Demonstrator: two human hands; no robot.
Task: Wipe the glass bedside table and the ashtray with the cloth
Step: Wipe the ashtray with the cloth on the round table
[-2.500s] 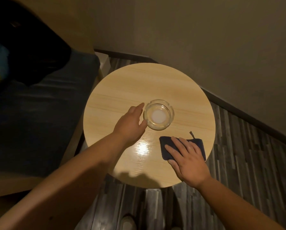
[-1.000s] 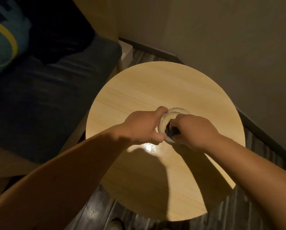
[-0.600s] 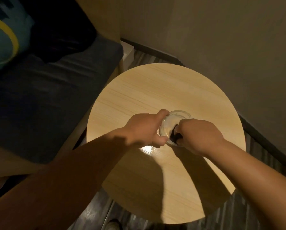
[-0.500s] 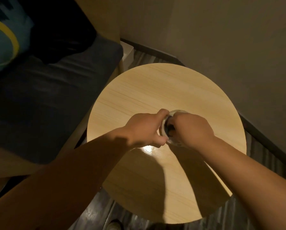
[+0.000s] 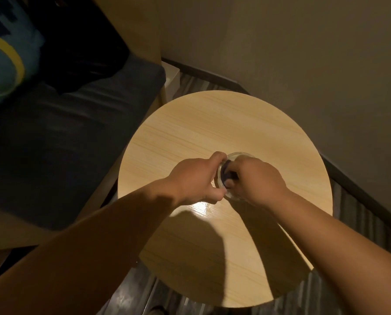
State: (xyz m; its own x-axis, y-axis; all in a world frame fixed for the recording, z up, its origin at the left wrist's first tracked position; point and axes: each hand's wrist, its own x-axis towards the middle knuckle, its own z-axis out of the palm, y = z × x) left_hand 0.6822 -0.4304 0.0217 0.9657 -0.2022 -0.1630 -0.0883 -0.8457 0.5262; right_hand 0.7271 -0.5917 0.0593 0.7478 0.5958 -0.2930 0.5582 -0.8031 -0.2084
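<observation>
A round, light wood-look bedside table fills the middle of the view. Near its centre stands a clear glass ashtray, mostly covered by my hands. My left hand grips the ashtray's left rim, thumb and fingers wrapped around it. My right hand is closed on a dark blue cloth and presses it down inside the ashtray; only a small bunch of cloth shows between my hands.
A dark cushioned seat with a blue and yellow item lies to the left, close to the table edge. A beige wall stands behind and to the right. Dark wood-plank floor surrounds the table.
My right hand took the cloth from the table and put it into the ashtray; my left hand closed on the rim. Over the last second the right hand shifts slightly inside the ashtray.
</observation>
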